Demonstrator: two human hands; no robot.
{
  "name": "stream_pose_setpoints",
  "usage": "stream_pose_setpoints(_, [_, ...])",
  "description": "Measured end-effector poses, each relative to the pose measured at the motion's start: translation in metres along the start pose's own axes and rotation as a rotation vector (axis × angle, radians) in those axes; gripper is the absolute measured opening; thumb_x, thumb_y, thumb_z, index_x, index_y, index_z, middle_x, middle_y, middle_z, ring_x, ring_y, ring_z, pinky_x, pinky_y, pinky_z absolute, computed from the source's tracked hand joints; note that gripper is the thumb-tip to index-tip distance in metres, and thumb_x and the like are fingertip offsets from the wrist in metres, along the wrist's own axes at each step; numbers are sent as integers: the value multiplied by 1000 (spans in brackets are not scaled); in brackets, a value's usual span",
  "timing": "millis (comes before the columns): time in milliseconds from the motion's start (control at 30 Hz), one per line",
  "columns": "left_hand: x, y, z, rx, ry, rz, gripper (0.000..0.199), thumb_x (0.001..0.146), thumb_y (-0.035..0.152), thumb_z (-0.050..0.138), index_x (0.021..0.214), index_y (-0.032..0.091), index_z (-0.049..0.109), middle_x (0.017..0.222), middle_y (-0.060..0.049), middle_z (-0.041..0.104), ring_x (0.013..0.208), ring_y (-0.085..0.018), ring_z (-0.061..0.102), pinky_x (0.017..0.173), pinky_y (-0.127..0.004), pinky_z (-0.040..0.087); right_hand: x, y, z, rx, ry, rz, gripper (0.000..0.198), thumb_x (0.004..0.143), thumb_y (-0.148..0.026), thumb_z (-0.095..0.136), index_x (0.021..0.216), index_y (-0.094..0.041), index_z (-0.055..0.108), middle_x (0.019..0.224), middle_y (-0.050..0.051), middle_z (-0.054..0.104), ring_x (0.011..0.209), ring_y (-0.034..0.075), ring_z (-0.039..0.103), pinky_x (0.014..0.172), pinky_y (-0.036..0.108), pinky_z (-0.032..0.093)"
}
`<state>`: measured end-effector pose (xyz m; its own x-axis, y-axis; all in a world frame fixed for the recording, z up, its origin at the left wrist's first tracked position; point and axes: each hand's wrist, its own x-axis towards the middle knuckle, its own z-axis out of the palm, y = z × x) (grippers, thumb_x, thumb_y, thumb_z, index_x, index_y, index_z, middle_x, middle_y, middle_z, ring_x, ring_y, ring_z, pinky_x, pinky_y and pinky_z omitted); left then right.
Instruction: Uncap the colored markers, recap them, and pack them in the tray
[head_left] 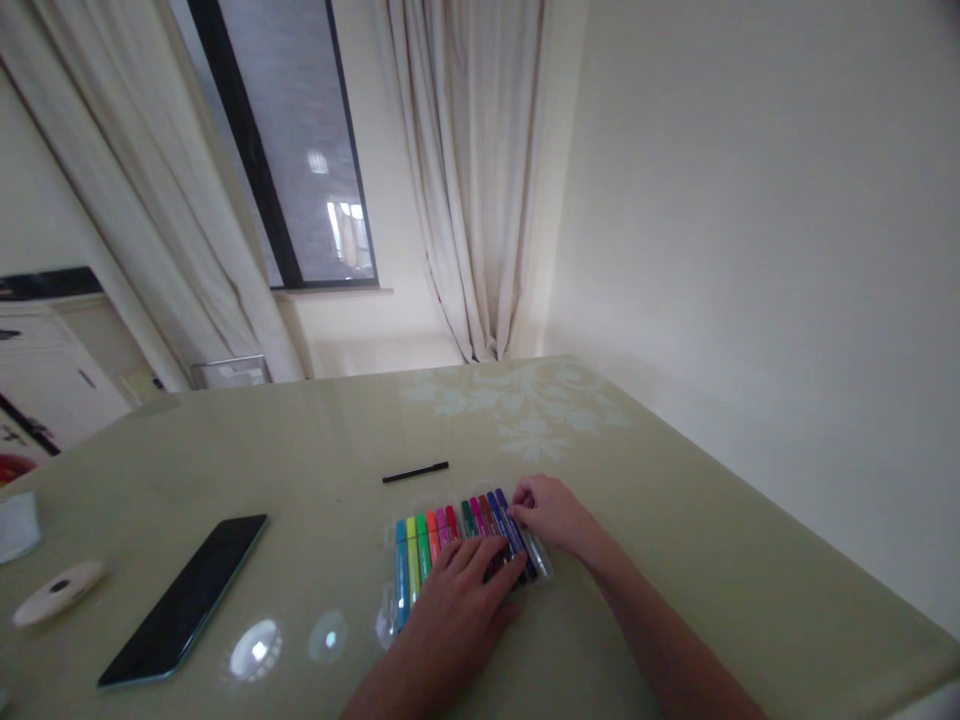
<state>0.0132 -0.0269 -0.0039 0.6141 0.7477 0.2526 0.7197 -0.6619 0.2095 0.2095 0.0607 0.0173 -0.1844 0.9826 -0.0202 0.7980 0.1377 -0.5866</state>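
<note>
A clear plastic case (pixel 393 540) of coloured markers lies on the table in front of me. The markers stand side by side in a row, from a light blue marker (pixel 402 565) at the left to dark blue ones (pixel 504 503) at the right. My left hand (pixel 469 595) rests across their lower part, fingers stretched out and hiding several of them. At the upper right end of the row is my right hand (pixel 546 510), with fingers curled together beside the dark blue markers; what they pinch, if anything, is hidden. A black pen (pixel 415 472) lies apart, beyond the case.
A black tablet or phone (pixel 187 600) lies on the greenish table (pixel 330 520) at the left. Beside it are a whitish oval object (pixel 60 592) and a pale folded item (pixel 18 527). The wall (pixel 750 250) borders the table's right side; curtains (pixel 480 180) hang behind.
</note>
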Motion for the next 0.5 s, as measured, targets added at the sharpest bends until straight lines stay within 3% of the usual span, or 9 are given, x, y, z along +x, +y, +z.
stream_pose_setpoints(167, [1,7,-4,-26,-29,-28,49,94,31,64,142,38,56,145,-3,60,130,-31,57,111,-55,47,-2,1,-2,-102,-3,53,8,81,-25,75,77,-18,73,81,6,74,75,19,64,64,27,38])
stream_pose_setpoints(267, [1,0,-11,-152,7,-52,47,97,41,58,144,39,54,146,-2,60,131,-29,58,113,-49,47,0,4,-4,-36,-43,47,9,81,-25,75,76,-18,72,80,5,73,76,18,64,64,26,39])
stream_pose_setpoints(367, [-1,-34,-17,-266,148,-223,42,104,37,40,142,33,57,141,-4,64,129,-23,60,110,-39,50,3,6,-6,5,-22,16,11,84,-25,72,77,-17,71,81,5,73,76,17,63,65,25,40])
stream_pose_setpoints(500, [-12,-107,-15,-104,343,-511,50,100,20,32,145,21,55,145,-9,60,136,-25,53,116,-49,42,5,6,-5,6,47,-26,13,89,-24,67,79,-16,71,81,5,72,74,16,62,65,26,39])
